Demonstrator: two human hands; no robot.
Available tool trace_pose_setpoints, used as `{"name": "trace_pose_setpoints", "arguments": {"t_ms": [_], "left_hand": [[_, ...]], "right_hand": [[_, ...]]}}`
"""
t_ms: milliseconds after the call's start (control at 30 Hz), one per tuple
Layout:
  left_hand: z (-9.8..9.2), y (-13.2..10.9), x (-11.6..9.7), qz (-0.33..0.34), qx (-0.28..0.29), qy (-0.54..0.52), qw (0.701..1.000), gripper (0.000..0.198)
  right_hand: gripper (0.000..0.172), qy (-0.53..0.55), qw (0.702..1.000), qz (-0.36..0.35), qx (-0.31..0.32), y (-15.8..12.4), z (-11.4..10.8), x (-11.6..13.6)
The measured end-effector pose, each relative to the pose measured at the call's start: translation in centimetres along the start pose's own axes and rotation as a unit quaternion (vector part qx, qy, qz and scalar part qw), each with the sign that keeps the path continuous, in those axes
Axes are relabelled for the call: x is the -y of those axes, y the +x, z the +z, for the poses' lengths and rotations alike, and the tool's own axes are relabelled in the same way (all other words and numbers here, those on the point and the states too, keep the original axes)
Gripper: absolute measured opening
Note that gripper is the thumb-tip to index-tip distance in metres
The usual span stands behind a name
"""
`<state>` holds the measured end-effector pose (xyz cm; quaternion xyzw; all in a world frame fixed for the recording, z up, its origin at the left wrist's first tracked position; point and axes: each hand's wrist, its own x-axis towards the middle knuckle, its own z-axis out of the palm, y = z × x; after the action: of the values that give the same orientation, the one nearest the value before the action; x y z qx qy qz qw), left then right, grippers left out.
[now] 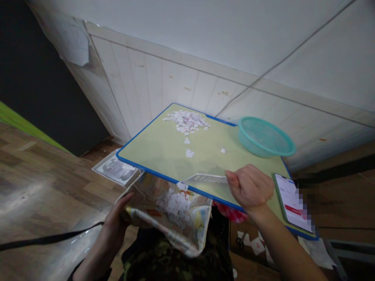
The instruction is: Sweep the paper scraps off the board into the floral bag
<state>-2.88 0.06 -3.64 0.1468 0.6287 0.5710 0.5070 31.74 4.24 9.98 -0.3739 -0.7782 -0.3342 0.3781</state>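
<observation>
My left hand [118,218] grips the left edge of an open patterned cloth bag [199,222], held below the table's front edge. Small white paper pieces [175,205] lie inside the bag. My right hand [250,187] is closed on a thin white card [206,178] that reaches left over the table edge. One paper piece [182,185] sits at the edge, by the card's tip. Farther back on the yellow-green table [146,144] is a heap of similar paper pieces [189,121], with a few loose ones in front of it.
A turquoise basin [265,136] stands at the table's back right. A phone [294,203] lies at the right edge. On the floor are a shallow box [114,169] at left and scissors [240,240] with papers at right. A wall rises behind the table.
</observation>
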Motion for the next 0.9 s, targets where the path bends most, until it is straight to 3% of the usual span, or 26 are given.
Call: {"name": "trace_pose_setpoints", "arguments": {"t_ms": [100,167,300,400,467,533,733,900], "left_hand": [[0.4,-0.4,-0.4,-0.026,-0.005,0.003,1.0,0.031],[0.7,-0.6,-0.8,-0.038,-0.004,0.004,0.999,0.032],[1.1,-0.9,-1.2,-0.038,-0.006,-0.006,0.999,0.032],[0.8,-0.6,-1.0,-0.051,0.003,-0.008,0.999,0.035],[0.5,-0.3,-0.8,-0.055,-0.001,-0.003,0.998,0.038],[0.3,0.0,-0.6,-0.051,-0.012,0.0,0.999,0.038],[0.1,0.1,-0.2,-0.048,0.015,-0.002,0.999,0.035],[0.3,-0.2,-0.3,-0.031,0.012,-0.006,0.999,0.034]], "right_hand": [[0.047,0.025,1.0,-0.003,0.016,0.0,-1.4,0.5],[0.048,0.005,1.0,-0.008,0.008,0.3,-1.1,-0.3],[0.055,-0.114,0.992,-0.001,-0.06,1.4,2.8,-4.1],[0.058,-0.176,0.983,0.024,-0.053,2.2,6.2,-6.4],[0.058,-0.175,0.983,0.019,-0.047,2.4,7.3,-6.8],[0.057,-0.151,0.987,0.006,-0.047,2.2,7.2,-6.5],[0.059,-0.104,0.994,0.024,-0.024,1.2,3.9,-5.4],[0.057,-0.099,0.995,0.027,-0.021,1.2,4.1,-4.1]]}}
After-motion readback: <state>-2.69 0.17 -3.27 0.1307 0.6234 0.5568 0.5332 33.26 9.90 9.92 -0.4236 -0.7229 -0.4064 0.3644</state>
